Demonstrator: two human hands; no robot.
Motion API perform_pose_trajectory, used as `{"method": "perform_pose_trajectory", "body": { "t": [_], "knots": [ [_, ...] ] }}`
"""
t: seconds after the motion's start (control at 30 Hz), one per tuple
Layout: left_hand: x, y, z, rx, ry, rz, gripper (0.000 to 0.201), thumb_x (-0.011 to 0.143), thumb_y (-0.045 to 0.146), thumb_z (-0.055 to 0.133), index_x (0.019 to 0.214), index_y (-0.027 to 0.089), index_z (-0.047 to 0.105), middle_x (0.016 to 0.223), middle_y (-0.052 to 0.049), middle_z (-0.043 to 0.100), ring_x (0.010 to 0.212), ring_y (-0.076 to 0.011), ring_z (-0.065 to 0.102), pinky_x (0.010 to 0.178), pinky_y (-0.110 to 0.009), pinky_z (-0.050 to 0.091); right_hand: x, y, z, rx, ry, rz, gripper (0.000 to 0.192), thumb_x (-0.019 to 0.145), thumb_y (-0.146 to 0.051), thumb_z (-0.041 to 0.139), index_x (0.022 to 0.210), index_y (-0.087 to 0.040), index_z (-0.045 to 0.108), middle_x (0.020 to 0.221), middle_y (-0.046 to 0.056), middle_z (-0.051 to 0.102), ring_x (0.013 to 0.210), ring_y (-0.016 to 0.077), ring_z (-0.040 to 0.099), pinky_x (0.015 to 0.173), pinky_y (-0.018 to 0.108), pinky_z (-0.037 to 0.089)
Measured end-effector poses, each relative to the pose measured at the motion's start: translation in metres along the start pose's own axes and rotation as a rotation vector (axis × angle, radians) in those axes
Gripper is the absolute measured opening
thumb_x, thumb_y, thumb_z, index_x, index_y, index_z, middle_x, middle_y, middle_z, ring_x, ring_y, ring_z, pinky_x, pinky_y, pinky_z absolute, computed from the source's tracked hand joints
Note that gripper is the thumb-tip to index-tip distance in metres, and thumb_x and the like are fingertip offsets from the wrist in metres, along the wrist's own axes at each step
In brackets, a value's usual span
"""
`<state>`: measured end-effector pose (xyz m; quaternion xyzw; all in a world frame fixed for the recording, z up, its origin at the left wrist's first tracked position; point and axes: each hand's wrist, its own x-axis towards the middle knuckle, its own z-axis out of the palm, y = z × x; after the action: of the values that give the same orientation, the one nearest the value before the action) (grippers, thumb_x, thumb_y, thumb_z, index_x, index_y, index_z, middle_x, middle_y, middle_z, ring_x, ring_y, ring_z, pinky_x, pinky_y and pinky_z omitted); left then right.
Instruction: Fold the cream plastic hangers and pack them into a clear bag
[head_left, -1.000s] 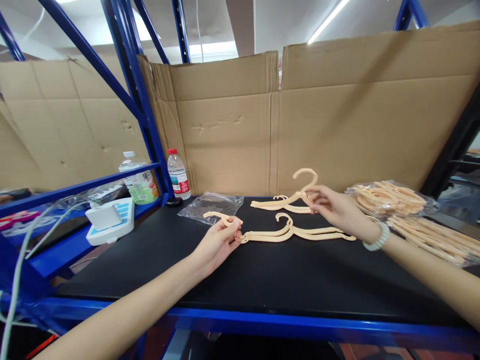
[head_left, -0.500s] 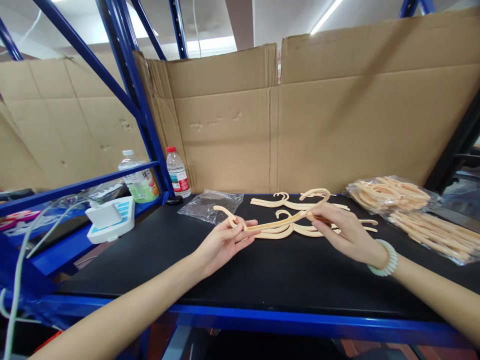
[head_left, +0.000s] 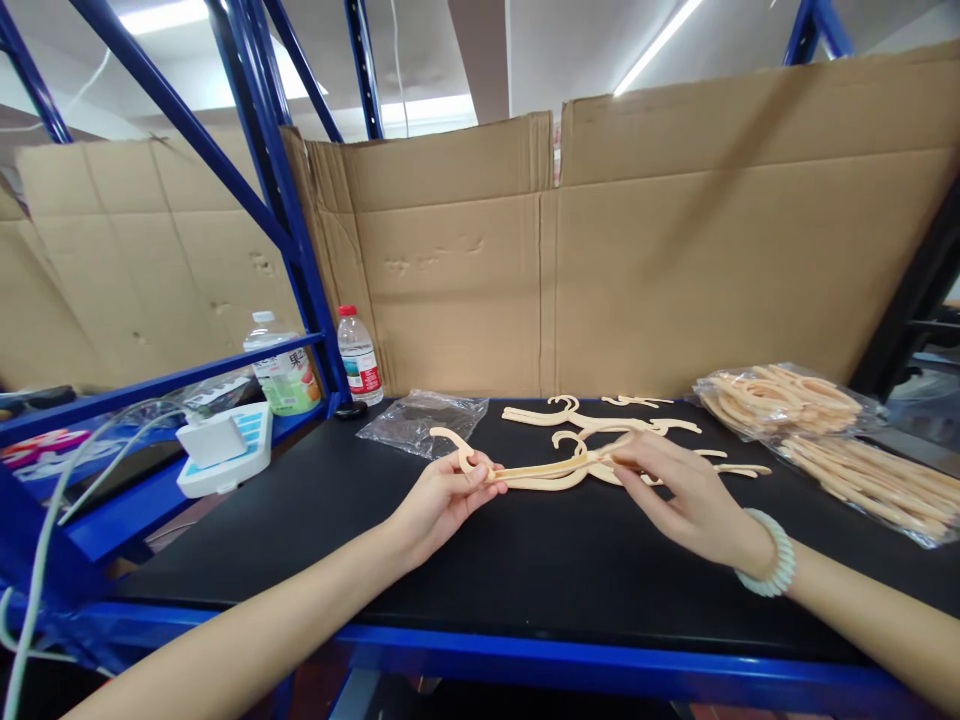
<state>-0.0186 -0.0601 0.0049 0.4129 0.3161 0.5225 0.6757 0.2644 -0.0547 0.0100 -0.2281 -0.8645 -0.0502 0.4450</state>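
My left hand [head_left: 439,508] is closed around one end of a beige clothes hanger piece [head_left: 538,470]. A curved hook-like tip rises above its thumb. With fingers pinched near that piece's other end, my right hand [head_left: 686,500] also grips it; a curved part shows beside the fingers, and the exact joint is hidden. Just behind and below lie more beige hanger pieces [head_left: 551,484] on the black tabletop [head_left: 525,570], partly covered by the held piece and my right hand. Farther back rests another set of hanger parts [head_left: 529,415] with small hooks.
Bagged hanger pieces [head_left: 780,395] and a bag of long beige bars [head_left: 874,480] lie at the right. A crumpled clear bag [head_left: 424,420] sits back left, near a red-capped bottle [head_left: 360,360]. A white power strip [head_left: 232,450] stands left; cardboard [head_left: 465,280] walls the back.
The curved part by my right hand has tipped down from upright to nearly flat. Both hands keep hold of the hanger piece. The camera view has tilted up slightly.
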Motion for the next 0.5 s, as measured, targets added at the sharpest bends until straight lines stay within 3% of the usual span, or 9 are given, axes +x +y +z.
{"method": "perform_pose_trajectory", "body": {
  "t": [0.5],
  "knots": [
    [-0.002, 0.0044, 0.0031, -0.061, 0.013, 0.019, 0.015, 0.076, 0.001, 0.061, 0.063, 0.008, 0.064, 0.086, -0.012, 0.072, 0.074, -0.0175, 0.071, 0.077, -0.023, 0.059, -0.0015, 0.0055, 0.0, -0.003, 0.035, 0.014, 0.018, 0.091, -0.012, 0.05, 0.104, -0.02, 0.058, 0.096, 0.006, 0.064, 0.089, 0.0197, 0.062, 0.083, 0.035, 0.05]
  ]
}}
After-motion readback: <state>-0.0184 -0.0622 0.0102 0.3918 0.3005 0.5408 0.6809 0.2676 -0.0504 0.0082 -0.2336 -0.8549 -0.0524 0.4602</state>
